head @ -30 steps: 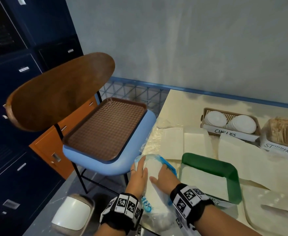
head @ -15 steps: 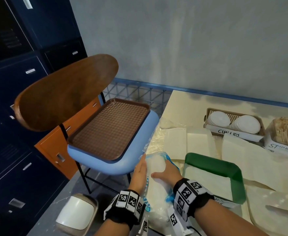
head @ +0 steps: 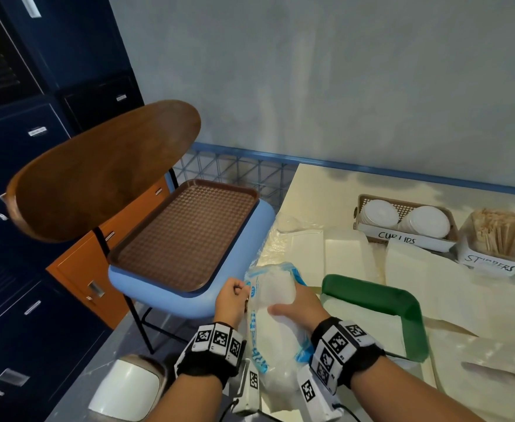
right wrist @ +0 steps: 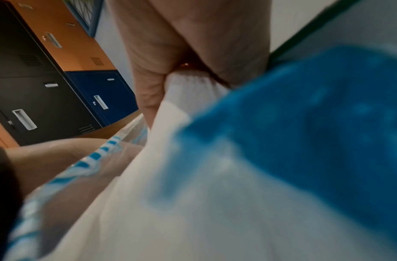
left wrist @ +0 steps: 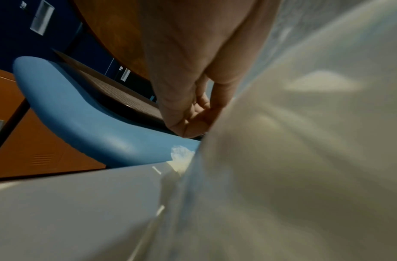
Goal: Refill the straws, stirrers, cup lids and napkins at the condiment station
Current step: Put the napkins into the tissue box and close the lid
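1. Napkin step in hand, by the look of it: clear bag (head: 270, 303) with blue print, full of white napkins, held upright at the near left edge of the counter (head: 320, 193), just beside the blue chair seat (head: 189, 296).
2. Left hand (head: 231, 303) curled on the bag's left edge, grip pinching the plastic near the top.
3. Right hand (head: 296, 309) wrapped round the white stack (right wrist: 193, 91), thumb across the front, grip clamped on it.
4. Next move, as a judgement: pull the plastic back with the left, draw the stack free with the right, then carry it right to the green tray (head: 408, 303); thin plastic likely to cling and drag loose sheets along.
5. Counted: one bag, one green tray, one brown tray (head: 186, 236) on the chair, one basket (head: 402, 205) marked for cup lids with two lid stacks, one box of stirrers (head: 500, 236).
6. No straws in view.
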